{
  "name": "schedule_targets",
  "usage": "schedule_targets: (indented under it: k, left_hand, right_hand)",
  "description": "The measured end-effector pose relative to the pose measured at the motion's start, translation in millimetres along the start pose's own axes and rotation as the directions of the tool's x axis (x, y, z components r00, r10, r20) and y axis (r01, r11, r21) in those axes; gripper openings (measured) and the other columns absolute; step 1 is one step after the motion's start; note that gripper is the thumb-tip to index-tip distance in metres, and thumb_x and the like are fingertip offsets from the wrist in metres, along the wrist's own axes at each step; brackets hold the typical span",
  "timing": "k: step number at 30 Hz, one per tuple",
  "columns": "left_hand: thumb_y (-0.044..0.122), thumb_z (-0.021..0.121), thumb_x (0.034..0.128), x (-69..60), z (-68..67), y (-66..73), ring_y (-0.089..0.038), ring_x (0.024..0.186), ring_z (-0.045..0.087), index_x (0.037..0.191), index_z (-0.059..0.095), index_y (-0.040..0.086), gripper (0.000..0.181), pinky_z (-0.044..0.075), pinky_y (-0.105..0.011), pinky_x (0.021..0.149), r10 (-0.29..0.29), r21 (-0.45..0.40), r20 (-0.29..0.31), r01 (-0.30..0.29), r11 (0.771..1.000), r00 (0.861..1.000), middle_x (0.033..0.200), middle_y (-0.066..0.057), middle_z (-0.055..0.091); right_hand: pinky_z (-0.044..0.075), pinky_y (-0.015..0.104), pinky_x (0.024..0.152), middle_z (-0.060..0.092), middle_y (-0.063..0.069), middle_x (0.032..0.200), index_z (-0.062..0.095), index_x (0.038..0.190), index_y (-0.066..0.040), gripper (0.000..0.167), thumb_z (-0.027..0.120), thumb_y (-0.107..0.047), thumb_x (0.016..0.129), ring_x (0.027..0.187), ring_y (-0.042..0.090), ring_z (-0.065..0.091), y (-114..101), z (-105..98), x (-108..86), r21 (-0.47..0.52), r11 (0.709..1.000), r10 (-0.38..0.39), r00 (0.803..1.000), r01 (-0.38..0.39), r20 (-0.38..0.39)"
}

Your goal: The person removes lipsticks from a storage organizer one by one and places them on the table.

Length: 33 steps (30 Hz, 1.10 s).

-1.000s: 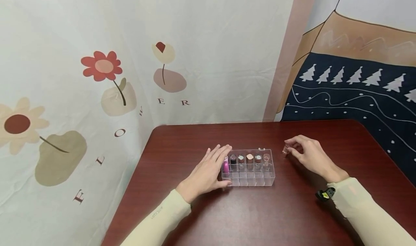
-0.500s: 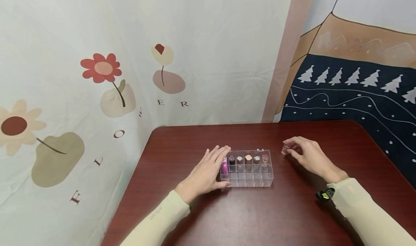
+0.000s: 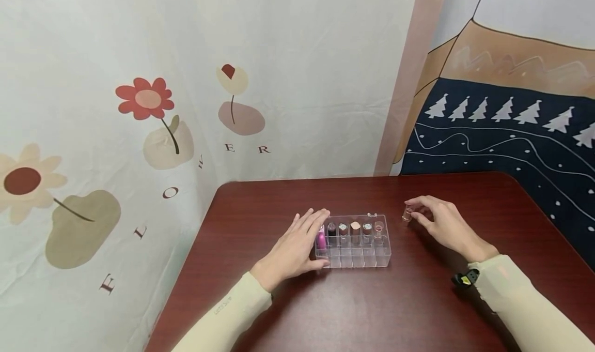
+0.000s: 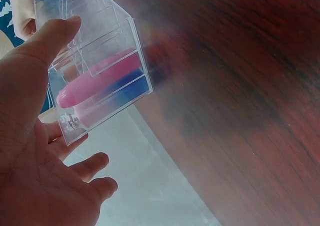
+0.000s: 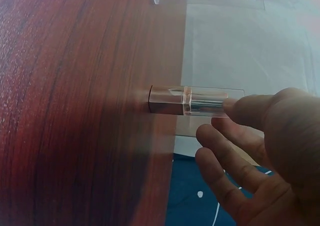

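A clear plastic lipstick organizer [image 3: 364, 259] stands on the table, its back row filled with several lipsticks. My left hand [image 3: 293, 248] holds it by the left end, thumb at the front side and fingers toward the back corner. Close up in the left wrist view, a bright pink tube [image 4: 100, 80] shows through the organizer's end wall, beside my left hand [image 4: 30, 126]. To the right of the organizer, my right hand [image 3: 443, 225] pinches a lipstick [image 5: 192, 101] with a clear cap by its top. The lipstick is upright, its base at the tabletop; whether it touches is unclear.
The dark red wooden table [image 3: 353, 310] ends at a pale printed cloth [image 3: 316, 83] behind and on the left. At the right hangs a navy cloth [image 3: 502, 135] with white trees. The organizer's front compartments [image 3: 358, 251] look unfilled.
The scene shifts slightly with the head camera. Both hands keep their places, the left at the organizer and the right on the lipstick, which looks a little more upright.
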<state>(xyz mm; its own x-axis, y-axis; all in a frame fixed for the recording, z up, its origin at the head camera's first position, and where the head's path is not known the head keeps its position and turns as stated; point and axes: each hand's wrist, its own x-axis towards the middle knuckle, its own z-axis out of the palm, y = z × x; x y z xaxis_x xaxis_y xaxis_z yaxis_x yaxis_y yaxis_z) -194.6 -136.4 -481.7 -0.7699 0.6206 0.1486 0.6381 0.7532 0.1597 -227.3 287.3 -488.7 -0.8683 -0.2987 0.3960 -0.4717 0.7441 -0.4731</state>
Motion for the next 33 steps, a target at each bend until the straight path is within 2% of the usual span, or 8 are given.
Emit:
schedule_targets:
  k: [3, 8, 13, 16, 22, 24, 27, 33]
  left_hand:
    - [0.055, 0.098, 0.0928, 0.9, -0.3, 0.1, -0.045, 0.176, 0.040, 0.184, 0.028, 0.009, 0.124, 0.035, -0.072, 0.141, -0.001, 0.000, 0.004, 0.001, 1.000, 1.000, 0.189, -0.014, 0.039]
    - [0.055, 0.098, 0.0931, 1.9, -0.4, 0.1, -0.045, 0.176, 0.040, 0.184, 0.027, 0.009, 0.124, 0.035, -0.072, 0.141, -0.001, -0.001, 0.010, 0.001, 1.000, 1.000, 0.190, -0.014, 0.038]
    - [0.056, 0.097, 0.0931, 2.6, 1.3, -1.2, -0.045, 0.176, 0.039, 0.185, 0.028, 0.010, 0.124, 0.034, -0.072, 0.141, 0.002, -0.011, 0.013, -0.002, 1.000, 1.000, 0.190, -0.013, 0.038]
    - [0.057, 0.097, 0.0928, 2.8, 1.0, -1.4, -0.045, 0.176, 0.039, 0.184, 0.028, 0.011, 0.124, 0.034, -0.072, 0.142, 0.002, -0.019, 0.014, -0.002, 1.000, 1.000, 0.190, -0.013, 0.039]
    - [0.057, 0.097, 0.0925, 2.2, 0.2, -1.6, -0.045, 0.177, 0.038, 0.184, 0.029, 0.011, 0.123, 0.034, -0.073, 0.141, 0.009, -0.029, 0.009, -0.009, 1.000, 1.000, 0.188, -0.013, 0.040]
    - [0.058, 0.098, 0.0922, 1.9, -0.1, -1.7, -0.045, 0.177, 0.038, 0.184, 0.029, 0.010, 0.124, 0.034, -0.074, 0.141, 0.013, -0.029, 0.005, -0.013, 0.999, 1.000, 0.188, -0.013, 0.040]
    - [0.059, 0.098, 0.0915, 1.1, -0.4, -2.4, -0.045, 0.177, 0.037, 0.184, 0.030, 0.010, 0.124, 0.034, -0.073, 0.141, 0.012, -0.021, 0.002, -0.012, 1.000, 1.000, 0.188, -0.013, 0.041]
    - [0.059, 0.099, 0.0902, 1.5, -1.2, -4.3, -0.046, 0.176, 0.039, 0.184, 0.028, 0.011, 0.127, 0.033, -0.072, 0.142, 0.011, -0.030, -0.006, -0.011, 0.999, 1.000, 0.186, -0.016, 0.042]
  right_hand:
    - [0.068, 0.037, 0.084, 0.086, 0.009, 0.124, 0.081, 0.137, -0.010, 0.038, 0.086, 0.002, 0.101, 0.096, 0.019, 0.080, 0.4, -0.2, 0.1, -0.010, 1.000, -0.001, 1.000, 0.001, -0.003]
    - [0.068, 0.030, 0.081, 0.085, 0.012, 0.124, 0.080, 0.138, -0.008, 0.041, 0.086, 0.005, 0.100, 0.094, 0.018, 0.080, 0.2, -1.0, 0.5, -0.001, 1.000, 0.000, 1.000, 0.000, 0.003]
    - [0.070, 0.032, 0.085, 0.082, 0.015, 0.129, 0.077, 0.145, -0.006, 0.050, 0.088, 0.006, 0.097, 0.101, 0.025, 0.082, -2.5, -4.6, -0.8, 0.000, 1.000, 0.007, 1.000, -0.007, -0.008]
    - [0.071, 0.038, 0.089, 0.080, 0.015, 0.130, 0.076, 0.147, -0.007, 0.052, 0.090, 0.001, 0.098, 0.105, 0.028, 0.081, -5.2, -6.3, -1.4, -0.023, 1.000, 0.019, 1.000, -0.020, -0.020]
    - [0.067, 0.063, 0.098, 0.076, 0.015, 0.137, 0.075, 0.149, -0.008, 0.053, 0.090, -0.004, 0.099, 0.116, 0.034, 0.076, -16.6, -6.4, -1.4, -0.055, 0.998, 0.033, 0.998, -0.035, -0.045]
    - [0.066, 0.066, 0.100, 0.075, 0.015, 0.138, 0.074, 0.149, -0.008, 0.053, 0.090, -0.005, 0.099, 0.117, 0.036, 0.075, -21.6, -5.9, -0.9, -0.052, 0.998, 0.032, 0.998, -0.035, -0.048]
    - [0.066, 0.065, 0.100, 0.075, 0.015, 0.136, 0.075, 0.149, -0.010, 0.051, 0.089, -0.006, 0.100, 0.115, 0.035, 0.075, -29.4, -4.8, 1.1, -0.056, 0.998, 0.020, 0.999, -0.023, -0.047]
    - [0.066, 0.049, 0.087, 0.077, 0.010, 0.131, 0.079, 0.144, -0.014, 0.049, 0.092, -0.006, 0.097, 0.102, 0.025, 0.071, -47.7, -3.5, 6.1, -0.079, 0.996, -0.034, 0.997, 0.028, -0.070]
